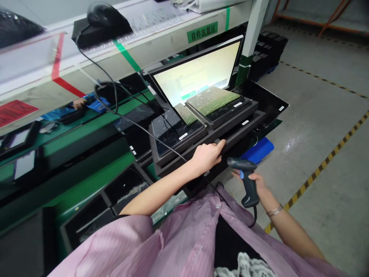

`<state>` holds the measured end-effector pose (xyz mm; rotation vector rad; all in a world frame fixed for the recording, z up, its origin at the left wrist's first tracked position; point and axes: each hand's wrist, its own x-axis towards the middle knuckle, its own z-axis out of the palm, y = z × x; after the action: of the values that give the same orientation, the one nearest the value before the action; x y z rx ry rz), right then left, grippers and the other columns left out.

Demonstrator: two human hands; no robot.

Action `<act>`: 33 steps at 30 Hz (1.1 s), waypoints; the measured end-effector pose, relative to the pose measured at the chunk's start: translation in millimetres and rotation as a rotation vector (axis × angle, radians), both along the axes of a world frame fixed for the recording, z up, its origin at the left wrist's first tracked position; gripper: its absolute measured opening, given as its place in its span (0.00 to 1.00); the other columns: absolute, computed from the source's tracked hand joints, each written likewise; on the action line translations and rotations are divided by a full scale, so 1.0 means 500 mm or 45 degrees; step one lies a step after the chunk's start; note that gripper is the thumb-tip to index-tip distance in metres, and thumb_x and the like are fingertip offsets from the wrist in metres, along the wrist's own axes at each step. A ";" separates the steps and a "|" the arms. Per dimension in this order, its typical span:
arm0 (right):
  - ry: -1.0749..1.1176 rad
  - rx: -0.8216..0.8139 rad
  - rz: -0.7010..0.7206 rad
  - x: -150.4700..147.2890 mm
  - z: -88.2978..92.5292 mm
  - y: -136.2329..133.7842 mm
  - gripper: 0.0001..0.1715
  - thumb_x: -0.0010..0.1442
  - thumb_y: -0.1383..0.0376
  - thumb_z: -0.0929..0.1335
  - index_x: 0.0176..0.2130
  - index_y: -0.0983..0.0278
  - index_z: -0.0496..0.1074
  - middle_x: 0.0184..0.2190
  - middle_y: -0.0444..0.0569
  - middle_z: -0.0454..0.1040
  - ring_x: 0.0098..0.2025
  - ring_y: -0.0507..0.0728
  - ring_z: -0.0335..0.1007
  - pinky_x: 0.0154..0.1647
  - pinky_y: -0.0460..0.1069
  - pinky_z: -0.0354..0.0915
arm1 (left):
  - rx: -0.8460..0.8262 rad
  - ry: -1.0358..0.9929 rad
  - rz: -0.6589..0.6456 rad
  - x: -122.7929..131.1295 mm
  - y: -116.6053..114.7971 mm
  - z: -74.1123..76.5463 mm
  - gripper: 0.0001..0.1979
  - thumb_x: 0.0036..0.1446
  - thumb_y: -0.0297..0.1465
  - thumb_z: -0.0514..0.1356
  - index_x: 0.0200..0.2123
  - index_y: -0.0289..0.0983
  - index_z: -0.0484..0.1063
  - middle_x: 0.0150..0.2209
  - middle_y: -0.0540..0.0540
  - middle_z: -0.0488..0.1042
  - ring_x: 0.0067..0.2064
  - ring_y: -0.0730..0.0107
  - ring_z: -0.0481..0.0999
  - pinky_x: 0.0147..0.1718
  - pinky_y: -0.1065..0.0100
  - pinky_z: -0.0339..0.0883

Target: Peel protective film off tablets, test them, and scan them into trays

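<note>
My right hand (pixel 260 181) is wrapped round the grip of a dark barcode scanner (pixel 250 188). The scanner's head points left, and its cord drops from the handle's base. My left hand (pixel 208 156) is closed over the front edge of a black foam tray (pixel 230 143), fingers curled against the rim. Glossy black screen panels with white labels lie in the tray, one panel (pixel 216 107) at the right and another (pixel 173 134) at the left. Behind them a lit monitor (pixel 198 73) stands tilted, its lower part hidden by the panels.
A white shelf (pixel 161 46) with coloured tape runs above the green bench (pixel 86 173). A black mouse (pixel 100 14) rests on it. A loose cable (pixel 135 125) crosses over the panels. Another person's hand (pixel 79 103) shows at the left. A blue bin (pixel 258 151) sits below the tray.
</note>
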<state>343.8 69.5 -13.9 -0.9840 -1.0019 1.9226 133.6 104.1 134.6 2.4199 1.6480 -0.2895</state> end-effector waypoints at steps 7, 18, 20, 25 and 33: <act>0.369 -0.154 -0.354 -0.096 -0.078 -0.047 0.35 0.38 0.52 0.61 0.47 0.57 0.63 0.52 0.50 0.70 0.63 0.65 0.55 0.61 0.65 0.58 | -0.023 0.064 -0.001 0.002 0.004 -0.003 0.30 0.60 0.34 0.54 0.64 0.38 0.49 0.49 0.39 0.75 0.44 0.52 0.79 0.38 0.60 0.73; 0.634 -0.295 -0.574 -0.111 -0.077 -0.040 0.36 0.33 0.60 0.60 0.45 0.59 0.67 0.49 0.50 0.73 0.65 0.64 0.53 0.66 0.64 0.52 | 0.034 0.106 -0.012 0.002 0.009 -0.027 0.31 0.60 0.35 0.53 0.65 0.38 0.50 0.47 0.40 0.77 0.43 0.50 0.79 0.37 0.59 0.73; 0.672 -0.305 -0.593 -0.116 -0.074 -0.031 0.33 0.32 0.61 0.61 0.43 0.60 0.69 0.44 0.51 0.74 0.63 0.65 0.56 0.68 0.62 0.50 | 0.043 0.118 -0.017 0.001 0.008 -0.031 0.31 0.60 0.35 0.53 0.65 0.38 0.49 0.49 0.40 0.76 0.43 0.50 0.79 0.37 0.59 0.73; 0.837 -0.252 -0.568 -0.147 -0.046 0.015 0.31 0.31 0.61 0.62 0.39 0.61 0.71 0.42 0.50 0.75 0.52 0.65 0.66 0.64 0.61 0.55 | 0.049 0.158 -0.015 -0.006 0.013 -0.040 0.33 0.60 0.34 0.54 0.66 0.38 0.47 0.49 0.40 0.76 0.43 0.50 0.79 0.36 0.59 0.73; 0.967 -0.184 -0.548 -0.202 -0.059 0.061 0.23 0.33 0.48 0.66 0.30 0.57 0.66 0.22 0.42 0.60 0.28 0.57 0.57 0.42 0.56 0.65 | 0.191 0.259 -0.194 -0.024 -0.015 -0.028 0.31 0.63 0.32 0.52 0.67 0.44 0.45 0.41 0.43 0.74 0.38 0.60 0.78 0.32 0.66 0.71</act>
<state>242.7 99.8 -43.4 -0.4125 -0.1950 1.7759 121.7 96.8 120.5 2.7141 1.6193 -0.4654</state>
